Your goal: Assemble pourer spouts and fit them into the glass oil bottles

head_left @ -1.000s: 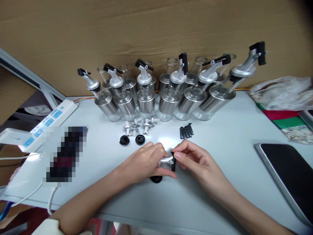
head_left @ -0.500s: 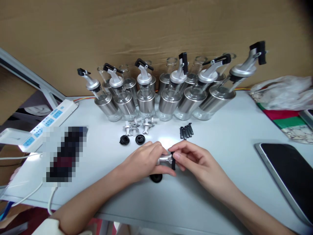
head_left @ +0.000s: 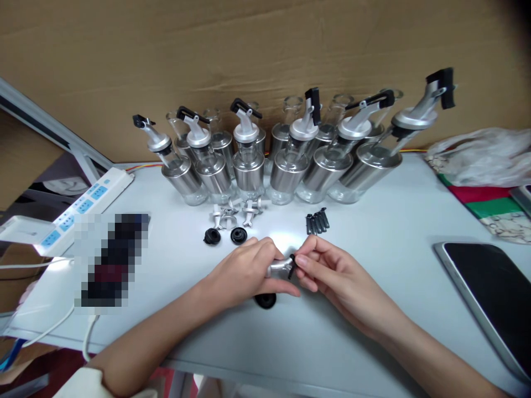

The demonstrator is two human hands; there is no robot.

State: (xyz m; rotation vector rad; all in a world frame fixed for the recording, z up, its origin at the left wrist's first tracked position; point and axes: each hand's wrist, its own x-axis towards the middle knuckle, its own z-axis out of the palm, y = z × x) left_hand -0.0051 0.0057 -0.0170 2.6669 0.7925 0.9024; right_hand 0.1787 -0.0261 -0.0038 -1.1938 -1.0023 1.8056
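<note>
My left hand is closed around a silver pourer spout, its tip pointing right. At that tip my right hand pinches a small black flip cap between thumb and fingers; the cap touches the spout, but whether it is fastened I cannot tell. On the table below the left hand lies a black rubber stopper, partly hidden. Farther back are two more black stoppers, several loose silver spouts and a small row of black caps.
Several glass and steel oil bottles stand along the cardboard wall, the front ones topped with pourers. At left are a power strip and a blurred phone-like device. A tablet-like device and a plastic bag lie at right.
The black cap has turned at the spout tip, from upright to tilted and seen more end-on. My right fingers have shifted slightly with it, while the left hand keeps its hold.
</note>
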